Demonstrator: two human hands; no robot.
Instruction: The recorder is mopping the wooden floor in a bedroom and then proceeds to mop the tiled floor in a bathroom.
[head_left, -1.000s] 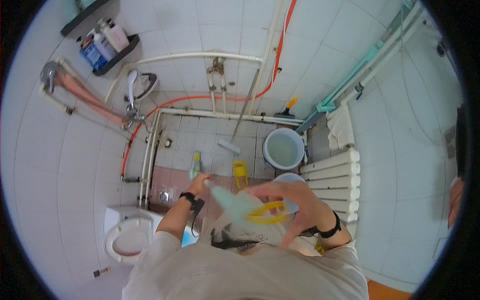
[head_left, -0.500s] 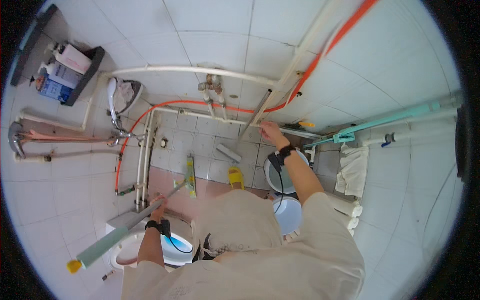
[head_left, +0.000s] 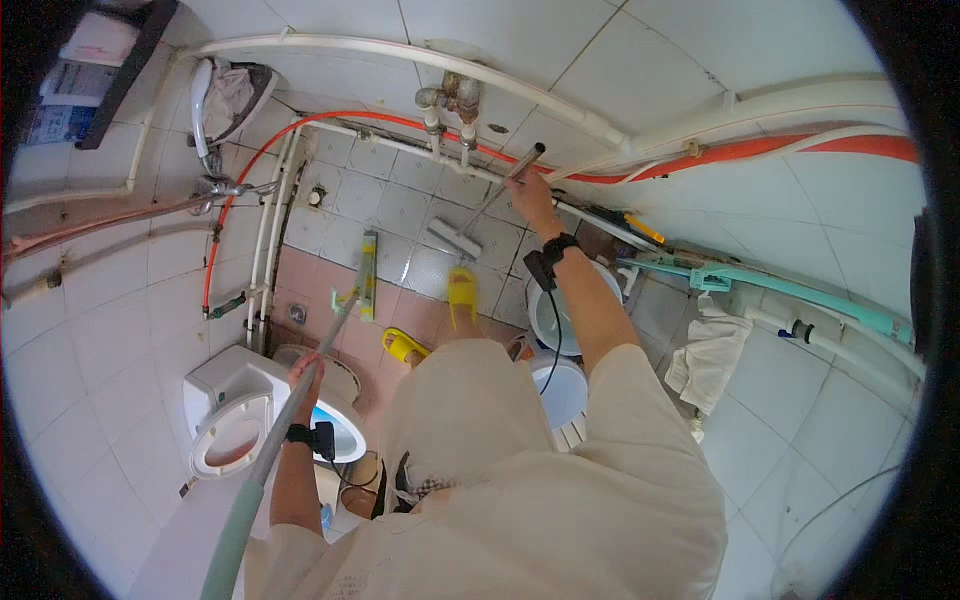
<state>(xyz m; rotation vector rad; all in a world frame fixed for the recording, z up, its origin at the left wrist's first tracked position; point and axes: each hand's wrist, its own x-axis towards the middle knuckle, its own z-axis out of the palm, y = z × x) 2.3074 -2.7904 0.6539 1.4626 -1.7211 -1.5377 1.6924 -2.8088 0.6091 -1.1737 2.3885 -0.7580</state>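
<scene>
My left hand (head_left: 306,374) is closed around the grey pole of a mop (head_left: 290,412). Its mint-green grip runs down to the lower left, and its flat yellow-green head (head_left: 369,275) rests on the floor. Ahead and to the right, my right hand (head_left: 532,196) is closed near the top of a metal pole (head_left: 487,205). That pole ends in a white bar-shaped head (head_left: 454,239) on the grey tiles; the exact kind of tool cannot be told. Yellow slippers (head_left: 462,290) are on my feet, with the white bar just ahead of the right one.
A toilet (head_left: 228,372) with its lid up stands at the left. Buckets (head_left: 562,392) are by my right leg. White pipes (head_left: 436,150) and an orange hose (head_left: 390,118) run along the far wall. A mint-green pole (head_left: 800,298) and a hanging cloth (head_left: 709,352) are at the right.
My right hand has moved from beside the metal pole onto it. The mop's grip end has swung down toward me. My view has tilted, and both slippers now show.
</scene>
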